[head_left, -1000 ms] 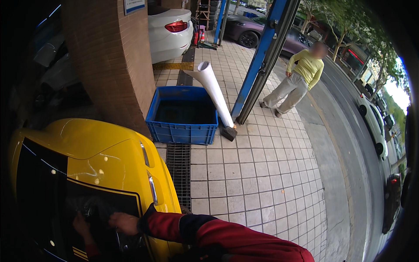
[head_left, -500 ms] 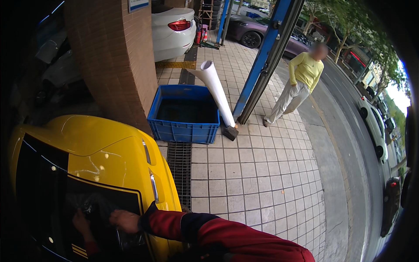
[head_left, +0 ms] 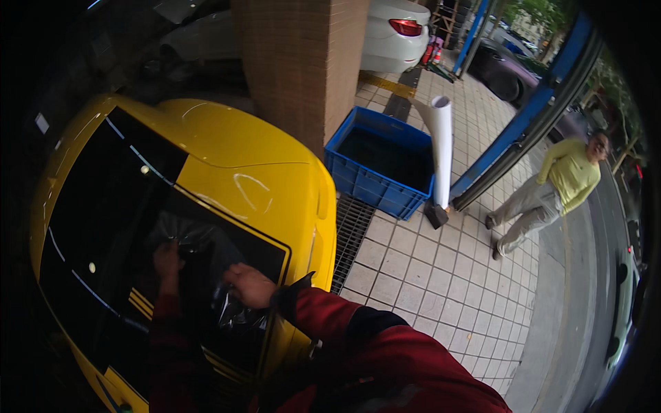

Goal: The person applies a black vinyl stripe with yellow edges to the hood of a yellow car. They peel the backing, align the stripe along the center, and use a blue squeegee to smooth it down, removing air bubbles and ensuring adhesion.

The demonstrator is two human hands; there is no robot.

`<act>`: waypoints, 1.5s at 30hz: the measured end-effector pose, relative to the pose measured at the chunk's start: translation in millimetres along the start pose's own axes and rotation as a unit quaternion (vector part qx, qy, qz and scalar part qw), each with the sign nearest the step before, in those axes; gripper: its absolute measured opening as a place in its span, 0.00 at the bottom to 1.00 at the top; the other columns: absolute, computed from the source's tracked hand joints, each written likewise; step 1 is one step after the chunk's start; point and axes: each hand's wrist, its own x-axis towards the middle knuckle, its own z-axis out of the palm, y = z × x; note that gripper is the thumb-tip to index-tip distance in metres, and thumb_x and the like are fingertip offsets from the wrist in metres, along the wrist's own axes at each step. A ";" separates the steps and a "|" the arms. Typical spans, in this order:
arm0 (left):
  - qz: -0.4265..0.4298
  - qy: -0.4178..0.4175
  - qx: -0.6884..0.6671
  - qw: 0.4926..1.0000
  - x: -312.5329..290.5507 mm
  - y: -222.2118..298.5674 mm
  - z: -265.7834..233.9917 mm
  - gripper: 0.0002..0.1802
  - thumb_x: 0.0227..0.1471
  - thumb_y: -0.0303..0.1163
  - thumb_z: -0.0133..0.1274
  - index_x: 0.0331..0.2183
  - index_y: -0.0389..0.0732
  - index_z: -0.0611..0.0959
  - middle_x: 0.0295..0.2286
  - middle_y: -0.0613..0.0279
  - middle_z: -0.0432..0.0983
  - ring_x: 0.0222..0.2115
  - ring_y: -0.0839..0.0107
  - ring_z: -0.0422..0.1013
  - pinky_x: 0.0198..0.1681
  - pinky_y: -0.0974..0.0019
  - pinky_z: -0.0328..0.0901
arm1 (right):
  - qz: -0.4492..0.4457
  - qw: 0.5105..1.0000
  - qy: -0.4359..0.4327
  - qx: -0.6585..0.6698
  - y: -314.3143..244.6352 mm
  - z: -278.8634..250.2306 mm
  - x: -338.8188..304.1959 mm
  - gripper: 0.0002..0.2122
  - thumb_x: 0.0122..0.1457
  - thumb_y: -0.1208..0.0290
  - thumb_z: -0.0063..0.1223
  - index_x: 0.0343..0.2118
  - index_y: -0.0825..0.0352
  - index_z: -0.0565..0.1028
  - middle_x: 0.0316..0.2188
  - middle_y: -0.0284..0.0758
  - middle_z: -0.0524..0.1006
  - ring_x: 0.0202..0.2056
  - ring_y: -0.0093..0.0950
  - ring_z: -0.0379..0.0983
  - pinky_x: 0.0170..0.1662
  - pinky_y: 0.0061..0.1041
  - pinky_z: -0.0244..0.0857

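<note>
You seem to be handling clear film (head_left: 233,315) on the yellow car (head_left: 255,138), lower left of frame. Your right hand (head_left: 252,285) seemingly pinches it; your left hand's (head_left: 167,260) grip I can't tell. Next calls for even tension

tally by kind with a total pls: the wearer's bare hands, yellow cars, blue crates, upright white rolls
Bare hands: 2 (left hand, right hand)
Yellow car: 1
Blue crate: 1
White roll: 1
Total: 5
</note>
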 end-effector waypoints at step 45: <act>-0.095 -0.045 -0.071 0.992 -46.2 75.0 -64.9 0.24 0.73 0.41 0.61 0.24 0.38 0.82 0.20 0.64 0.78 0.18 0.74 0.76 0.22 0.69 0.71 | -0.048 0.978 -0.031 -0.200 -25.4 35.0 176.1 0.12 0.59 0.67 0.70 0.44 0.65 0.83 0.40 0.39 0.80 0.47 0.42 0.78 0.53 0.41 0.72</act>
